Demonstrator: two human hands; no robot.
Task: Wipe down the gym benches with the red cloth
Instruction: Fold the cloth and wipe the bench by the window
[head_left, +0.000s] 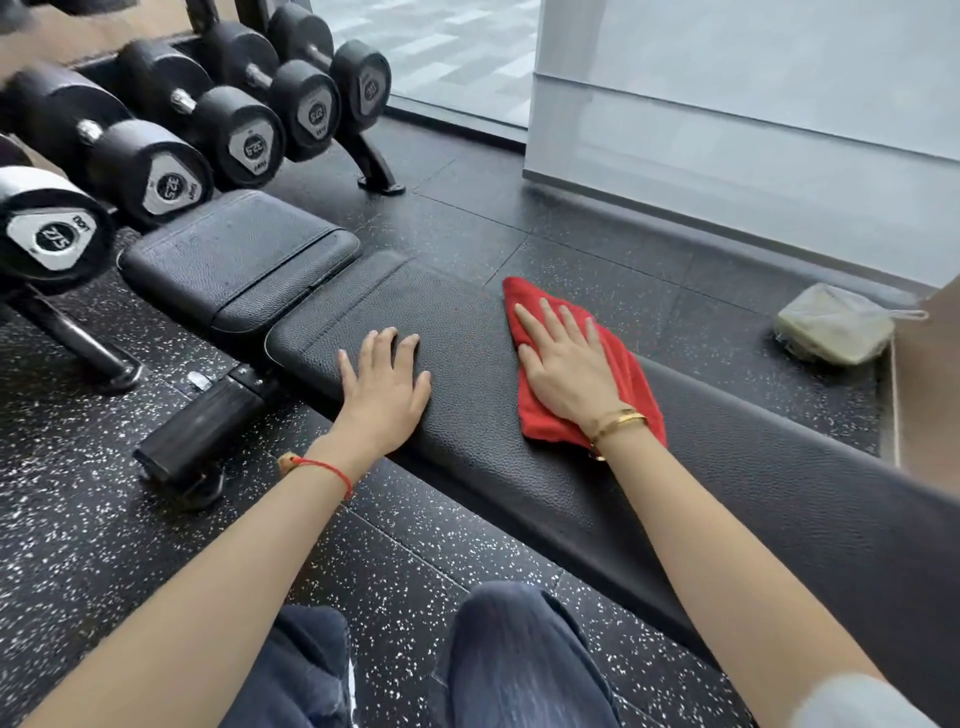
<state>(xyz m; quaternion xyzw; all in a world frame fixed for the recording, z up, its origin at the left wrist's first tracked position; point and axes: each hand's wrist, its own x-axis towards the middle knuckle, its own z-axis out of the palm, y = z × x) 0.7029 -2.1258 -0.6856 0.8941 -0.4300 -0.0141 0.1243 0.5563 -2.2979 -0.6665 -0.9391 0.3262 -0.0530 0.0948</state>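
A long black padded gym bench (467, 332) runs from the middle of the view toward the lower right, with its smaller seat pad (228, 254) at the upper left end. The red cloth (631, 382) lies spread on the bench's far side. My right hand (566, 364) presses flat on the cloth with straight fingers. My left hand (384, 387) rests flat on the bare pad near the front edge, fingers spread, about a hand's width left of the cloth.
A rack of black dumbbells (171, 135) stands at the upper left, close behind the seat pad. The bench's black frame foot (197, 426) sticks out on the speckled rubber floor. A pale bag (831, 325) lies on the floor at right, by a white wall.
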